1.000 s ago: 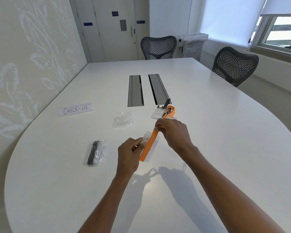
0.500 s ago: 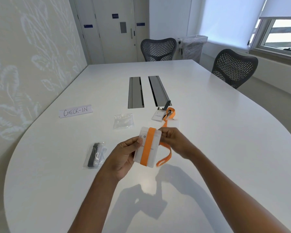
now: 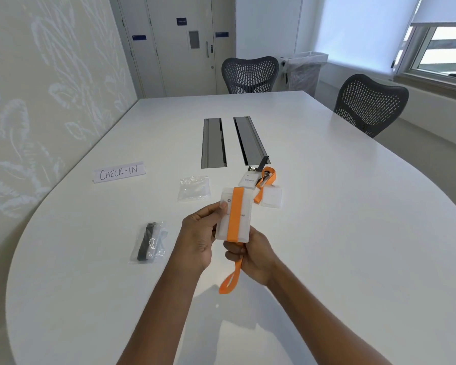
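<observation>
The left hand is curled round the left edge of a clear badge holder. Its thumb presses flat on the front face near the top and its fingers are hidden behind. The right hand sits directly below at 6 o'clock, touching the holder's bottom edge, with its fingers folded tight round an orange lanyard. That strap runs up the middle of the holder's front as one flat band. Its free end leaves the right fist and hangs as a loop toward 7 o'clock. The holder stands nearly upright, lifted off the white table, just in front of the person, and the printing on the card inside is too blurred to read.

Close by at 1 o'clock lie a second badge with its own orange strap and, just beside it, an empty clear sleeve. At 11 o'clock, near the hands, lies a crumpled clear bag. At 9 o'clock a black strap in a plastic wrapper lies flat. Further out at 10 o'clock is a paper sign lettered CHECK-IN. Two cable troughs run toward 12 o'clock. Beyond the table edge stand two mesh chairs, at 12 and 2 o'clock.
</observation>
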`<state>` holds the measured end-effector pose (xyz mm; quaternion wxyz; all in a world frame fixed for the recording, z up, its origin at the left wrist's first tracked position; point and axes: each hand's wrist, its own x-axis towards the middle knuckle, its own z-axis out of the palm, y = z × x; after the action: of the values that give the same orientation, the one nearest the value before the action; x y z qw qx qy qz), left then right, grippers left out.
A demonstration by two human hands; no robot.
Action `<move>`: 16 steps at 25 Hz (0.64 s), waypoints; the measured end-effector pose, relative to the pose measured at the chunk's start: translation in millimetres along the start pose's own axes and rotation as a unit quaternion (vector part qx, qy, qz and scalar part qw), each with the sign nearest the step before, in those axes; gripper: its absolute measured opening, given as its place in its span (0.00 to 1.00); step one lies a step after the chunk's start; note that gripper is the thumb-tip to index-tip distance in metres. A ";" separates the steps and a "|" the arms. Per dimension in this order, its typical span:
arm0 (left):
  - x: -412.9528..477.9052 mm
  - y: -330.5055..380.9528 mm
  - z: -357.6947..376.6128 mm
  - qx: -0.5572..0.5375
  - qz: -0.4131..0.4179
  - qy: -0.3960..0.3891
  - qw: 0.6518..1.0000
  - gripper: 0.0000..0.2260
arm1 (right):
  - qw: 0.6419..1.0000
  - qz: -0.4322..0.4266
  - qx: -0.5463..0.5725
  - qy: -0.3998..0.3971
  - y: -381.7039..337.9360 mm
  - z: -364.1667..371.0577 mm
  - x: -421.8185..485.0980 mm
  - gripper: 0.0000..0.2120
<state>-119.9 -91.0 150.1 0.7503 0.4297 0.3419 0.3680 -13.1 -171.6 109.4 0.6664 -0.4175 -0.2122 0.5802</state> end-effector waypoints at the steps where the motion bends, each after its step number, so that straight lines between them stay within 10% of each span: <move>1: 1.3 -1.0 2.3 -0.004 0.003 0.019 1.000 0.06 | 0.999 -0.022 0.006 0.030 5.0 3.4 -0.8 0.14; 7: 11.2 -5.9 6.1 -0.039 0.022 0.102 0.994 0.02 | 0.919 -0.218 -0.300 0.135 33.0 13.8 -9.6 0.09; 16: 18.2 -18.6 1.9 0.023 0.107 0.189 0.976 0.01 | 0.917 -0.129 -0.359 0.114 30.9 25.4 -28.6 0.17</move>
<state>-104.5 -83.0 130.7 0.6186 0.4037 0.4375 0.5128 -57.8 -191.5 104.6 0.5602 -0.6613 -0.3805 0.3225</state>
